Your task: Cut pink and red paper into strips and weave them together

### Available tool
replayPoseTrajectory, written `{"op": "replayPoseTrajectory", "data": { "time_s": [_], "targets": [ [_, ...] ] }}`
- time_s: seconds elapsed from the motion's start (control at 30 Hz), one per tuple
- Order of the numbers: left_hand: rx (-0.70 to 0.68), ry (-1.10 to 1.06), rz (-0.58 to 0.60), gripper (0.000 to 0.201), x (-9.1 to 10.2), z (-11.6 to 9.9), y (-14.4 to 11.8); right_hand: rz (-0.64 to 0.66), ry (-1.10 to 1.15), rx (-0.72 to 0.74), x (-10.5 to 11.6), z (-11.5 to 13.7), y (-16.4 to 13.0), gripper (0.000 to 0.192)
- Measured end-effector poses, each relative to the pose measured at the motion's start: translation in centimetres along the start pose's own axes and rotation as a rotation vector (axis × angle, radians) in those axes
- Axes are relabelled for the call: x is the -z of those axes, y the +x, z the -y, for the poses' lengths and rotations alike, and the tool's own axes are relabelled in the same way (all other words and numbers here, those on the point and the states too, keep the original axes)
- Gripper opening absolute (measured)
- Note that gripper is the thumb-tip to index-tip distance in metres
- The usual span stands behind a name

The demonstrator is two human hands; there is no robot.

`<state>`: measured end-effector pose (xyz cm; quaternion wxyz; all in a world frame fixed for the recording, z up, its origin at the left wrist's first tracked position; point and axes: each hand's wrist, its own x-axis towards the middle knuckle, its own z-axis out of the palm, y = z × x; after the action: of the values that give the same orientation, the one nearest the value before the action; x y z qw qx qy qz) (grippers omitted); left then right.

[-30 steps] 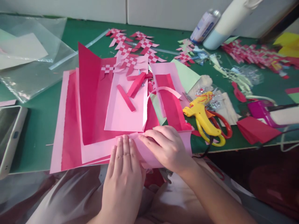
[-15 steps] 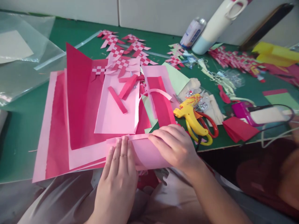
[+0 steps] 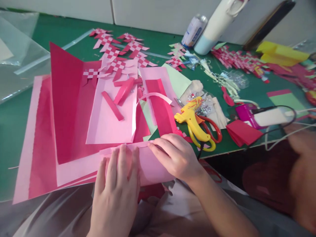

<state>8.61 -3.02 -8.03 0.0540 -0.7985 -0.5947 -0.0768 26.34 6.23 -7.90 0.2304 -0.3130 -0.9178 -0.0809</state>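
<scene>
A light pink sheet of paper [image 3: 155, 166] lies at the table's front edge, with a narrow folded strip along its far side. My left hand [image 3: 116, 187] rests flat on its left part, fingers stretched and slightly spread, tips at the fold. At the right end of the fold, my right hand [image 3: 175, 156] grips the paper with its fingers bent together; the thumb is hidden. Beneath and to the left are larger pink and crimson sheets [image 3: 41, 138], with a folded crimson sheet [image 3: 66, 115] standing partly up. Crimson strips [image 3: 112, 106] lie on another pink sheet [image 3: 111, 128] just beyond.
Yellow hot glue gun [image 3: 194, 120] and red-handled scissors [image 3: 214, 128] lie right of my hands. Woven paper fish [image 3: 116, 64] spread behind. A can [image 3: 194, 31] and white bottle [image 3: 214, 28] stand at the wall. Plastic bags [image 3: 19, 65] lie left; another person's arm [image 3: 303, 168] shows right.
The view has swung to the right, so everything sits further left. My left hand's fingers have spread apart and bent a little on the paper. My right hand keeps its hold at the fold.
</scene>
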Motion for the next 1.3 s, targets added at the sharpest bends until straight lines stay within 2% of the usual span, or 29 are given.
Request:
{"op": "replayPoseTrajectory", "data": {
  "time_s": [0.2,0.4,0.5,0.63,0.8,0.97,1.1,1.3],
  "targets": [
    [-0.079,0.009,-0.029,0.036,0.3,-0.2,0.1,-0.02,-0.008,-0.03,-0.2,-0.2,0.4,0.015],
    [-0.062,-0.029,-0.006,0.038,0.3,-0.2,0.2,-0.047,-0.047,-0.033,-0.5,-0.2,0.8,0.016],
    [-0.069,-0.034,-0.01,0.044,0.1,-0.3,0.2,-0.06,-0.062,0.017,-0.5,-0.2,0.8,0.016],
    [-0.051,-0.046,-0.024,0.055,-0.2,-0.5,0.0,-0.001,-0.009,0.083,-0.2,-0.6,0.7,0.014],
    [-0.001,-0.058,-0.061,0.062,-0.2,-0.7,0.3,0.098,0.025,0.074,0.4,-0.8,0.7,0.016],
    [-0.039,-0.125,-0.038,0.058,-0.4,-0.9,0.8,0.101,0.013,0.064,0.5,-0.4,0.5,0.017],
    [-0.071,-0.102,-0.042,0.057,-0.5,-1.1,0.8,0.072,0.002,0.037,0.4,-0.3,0.1,0.019],
    [-0.074,-0.051,-0.026,0.054,-0.3,-1.4,0.6,0.094,-0.025,0.012,1.1,-1.0,-0.6,0.02]
  ]
}}
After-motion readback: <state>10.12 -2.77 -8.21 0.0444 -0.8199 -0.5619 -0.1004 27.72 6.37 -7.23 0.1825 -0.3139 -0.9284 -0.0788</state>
